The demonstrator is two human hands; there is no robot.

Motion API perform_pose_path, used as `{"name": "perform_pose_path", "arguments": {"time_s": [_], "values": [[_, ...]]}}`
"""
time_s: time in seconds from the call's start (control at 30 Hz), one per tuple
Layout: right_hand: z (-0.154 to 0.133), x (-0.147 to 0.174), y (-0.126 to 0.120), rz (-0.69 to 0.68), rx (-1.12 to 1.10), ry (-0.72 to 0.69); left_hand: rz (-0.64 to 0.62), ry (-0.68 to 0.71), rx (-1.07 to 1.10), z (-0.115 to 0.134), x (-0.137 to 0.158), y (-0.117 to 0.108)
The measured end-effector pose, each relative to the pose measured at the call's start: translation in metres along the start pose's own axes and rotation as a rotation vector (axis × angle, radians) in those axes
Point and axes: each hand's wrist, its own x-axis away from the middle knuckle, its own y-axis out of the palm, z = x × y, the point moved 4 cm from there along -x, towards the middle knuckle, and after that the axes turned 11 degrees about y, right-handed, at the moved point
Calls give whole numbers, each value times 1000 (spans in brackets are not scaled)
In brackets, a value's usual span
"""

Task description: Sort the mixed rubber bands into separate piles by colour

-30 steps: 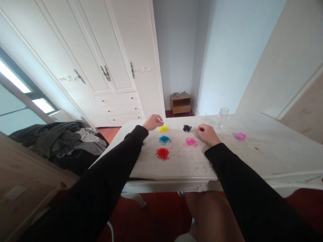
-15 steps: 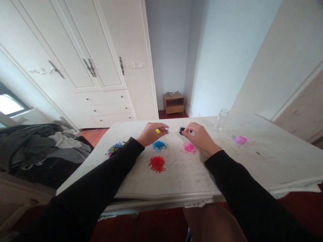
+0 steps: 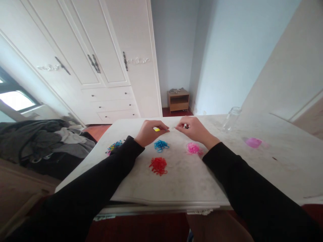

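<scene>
My left hand (image 3: 152, 131) is closed in a pinch above the table; whatever lies between its fingertips is too small to make out. A bit of a yellow pile (image 3: 156, 129) shows behind its fingers. Close by on the right, my right hand (image 3: 193, 130) pinches a thin dark rubber band (image 3: 173, 127) that points toward the left fingertips. Part of a black pile (image 3: 186, 126) shows through the right hand. Nearer me lie piles of small rubber bands: blue (image 3: 160, 145), pink (image 3: 193, 148) and red (image 3: 158, 166). A mixed-colour pile (image 3: 114, 146) sits beside my left sleeve.
The white table (image 3: 191, 181) carries a clear glass jar (image 3: 230, 120) at the back right. A pink-purple object (image 3: 253, 142) and a small dark bit (image 3: 274, 158) lie to the right. Dark clothes (image 3: 50, 144) are heaped beyond the table's left side.
My right hand has moved left, away from the black pile and closer to my left hand, with a thin band at its fingertips. The view has shifted slightly.
</scene>
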Motion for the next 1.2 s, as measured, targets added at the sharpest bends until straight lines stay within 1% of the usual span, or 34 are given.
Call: {"name": "perform_pose_path", "arguments": {"time_s": [0.03,0.1,0.17,0.27,0.37,0.5,0.6,0.67,0.77,0.83,1.03,1.2], "values": [[9,2,-5,40,-2,42,-4,-13,8,-2,0,-2],[28,7,-15,122,-9,136,-52,-28,12,-6,0,-4],[45,11,-23,180,4,220,-146,-23,14,-9,1,-5],[64,16,-28,228,37,310,-287,29,18,-8,2,-4],[72,17,-26,249,50,342,-373,88,25,-5,3,-3],[71,20,-24,267,39,357,-464,126,78,-3,6,0],[69,22,-23,283,28,373,-489,131,144,-3,6,0],[68,23,-22,286,24,378,-474,103,161,-4,6,0],[69,23,-21,271,24,379,-420,35,108,-5,5,1],[69,23,-21,259,30,378,-411,-11,64,-6,5,3],[72,24,-19,223,43,377,-512,-108,72,-6,8,12],[74,24,-15,186,41,388,-521,-105,90,-6,9,13]]}}
